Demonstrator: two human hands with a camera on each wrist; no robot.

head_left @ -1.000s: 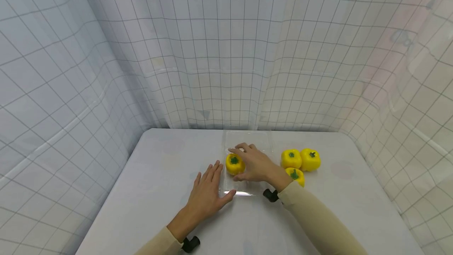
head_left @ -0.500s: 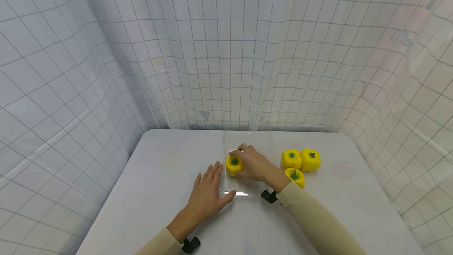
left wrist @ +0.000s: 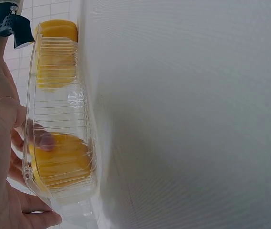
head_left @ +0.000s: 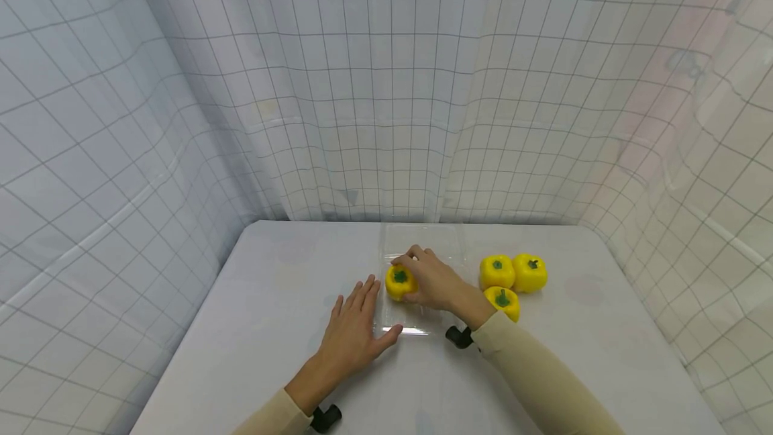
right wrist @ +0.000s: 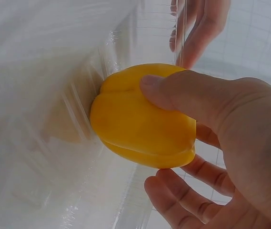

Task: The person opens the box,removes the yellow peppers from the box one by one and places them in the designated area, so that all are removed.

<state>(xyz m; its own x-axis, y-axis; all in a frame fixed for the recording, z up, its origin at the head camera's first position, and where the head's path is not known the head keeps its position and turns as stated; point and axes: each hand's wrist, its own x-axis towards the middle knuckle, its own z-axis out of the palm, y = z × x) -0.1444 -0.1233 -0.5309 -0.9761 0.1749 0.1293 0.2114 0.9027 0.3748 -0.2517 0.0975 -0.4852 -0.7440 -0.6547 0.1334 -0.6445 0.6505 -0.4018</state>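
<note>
A yellow bell pepper (head_left: 400, 282) with a green stem stands upright in a clear plastic clamshell box (head_left: 417, 319), at its left side. My right hand (head_left: 431, 280) grips this pepper from the right. In the right wrist view the thumb presses on the pepper's (right wrist: 140, 117) side, with fingers on its far side. My left hand (head_left: 353, 331) lies along the box's left wall, its fingers straight and its thumb by the front left corner. In the left wrist view the pepper (left wrist: 61, 160) shows through the ribbed clear wall (left wrist: 54, 107).
Three more yellow bell peppers sit close together on the white table (head_left: 260, 314), right of the box: one at back left (head_left: 497, 271), one at back right (head_left: 530, 272), one in front (head_left: 504, 301), partly behind the right forearm. Gridded white curtains (head_left: 386, 86) enclose the table.
The right hand's fingers and thumb, spread around the pepper a second ago, have drawn in against it. The left hand stays in place. Little differs from half a second ago.
</note>
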